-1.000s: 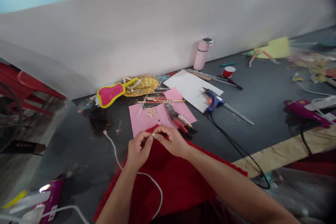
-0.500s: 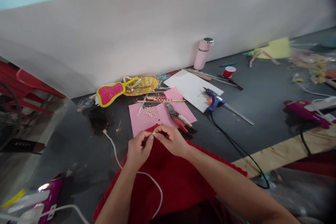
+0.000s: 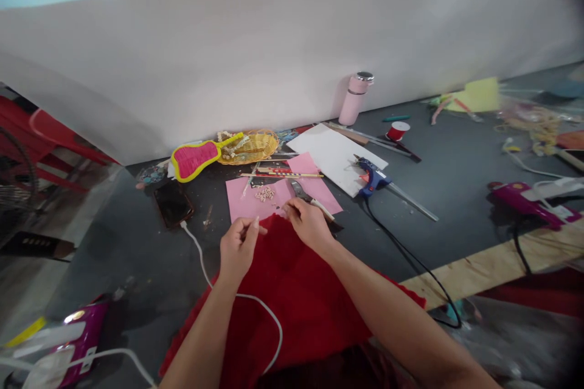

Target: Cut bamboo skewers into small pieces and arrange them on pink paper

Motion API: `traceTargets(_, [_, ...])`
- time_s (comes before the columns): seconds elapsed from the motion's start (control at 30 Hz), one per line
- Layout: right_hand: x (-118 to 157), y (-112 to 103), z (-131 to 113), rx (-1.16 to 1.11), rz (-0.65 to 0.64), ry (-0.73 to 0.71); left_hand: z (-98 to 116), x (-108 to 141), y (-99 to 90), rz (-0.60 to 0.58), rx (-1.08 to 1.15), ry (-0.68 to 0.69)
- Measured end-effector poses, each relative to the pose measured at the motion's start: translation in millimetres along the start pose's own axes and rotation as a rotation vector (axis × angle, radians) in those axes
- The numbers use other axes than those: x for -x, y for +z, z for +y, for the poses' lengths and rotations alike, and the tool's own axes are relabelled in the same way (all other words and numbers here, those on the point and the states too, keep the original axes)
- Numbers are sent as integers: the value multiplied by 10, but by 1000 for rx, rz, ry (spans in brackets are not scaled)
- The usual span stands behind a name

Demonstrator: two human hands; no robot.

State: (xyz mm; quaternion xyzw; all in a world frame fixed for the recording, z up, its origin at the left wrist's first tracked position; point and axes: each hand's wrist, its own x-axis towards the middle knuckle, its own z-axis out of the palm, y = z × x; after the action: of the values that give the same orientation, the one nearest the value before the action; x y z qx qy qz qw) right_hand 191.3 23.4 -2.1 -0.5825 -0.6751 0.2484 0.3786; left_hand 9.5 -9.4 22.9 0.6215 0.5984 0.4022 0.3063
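Note:
Both hands are above the red cloth (image 3: 292, 292), a short gap between them. My left hand (image 3: 238, 246) has its thumb and fingers close together; whatever may be between the tips is too small to make out. My right hand (image 3: 308, 225) is bent at the near edge of the pink paper (image 3: 237, 194), thumb and forefinger nearly together, and I cannot tell what they hold. On that paper lies a pile of small pale pieces (image 3: 264, 194). Pliers (image 3: 301, 191) lie beside it, partly hidden by my right hand.
A phone (image 3: 173, 203) with a white cable lies left. Behind are a pink-and-yellow paddle shape (image 3: 195, 161) and wicker basket (image 3: 255, 147). Rightward are white paper (image 3: 328, 155), a blue glue gun (image 3: 371, 177), a red spool (image 3: 398, 130) and a pink bottle (image 3: 354, 100).
My hands, which met at the fingertips over a tiny pale piece, have moved apart. My right hand has gone forward towards the pink paper and now covers more of the pliers.

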Motion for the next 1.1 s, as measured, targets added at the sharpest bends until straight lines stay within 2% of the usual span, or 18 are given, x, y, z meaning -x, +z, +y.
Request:
traceTargets(0.2, [21,9,7,-16,-9,-49,1,15,20,-39,36,13])
traceTargets(0.47, [118,51,-76,193,-71,-225,-19,-1,1,-30,36,26])
traceTargets(0.67, [146,60,-103,327,-214,-127,-61,-6,29,-42,91,20])
traceTargets(0.8, [144,49,-143,435,-219,-52,-66,-9,37,-48,92,14])
traceTargets(1.1, [97,148,-193,598,-277,-62,-69,-20,7,-38,124,46])
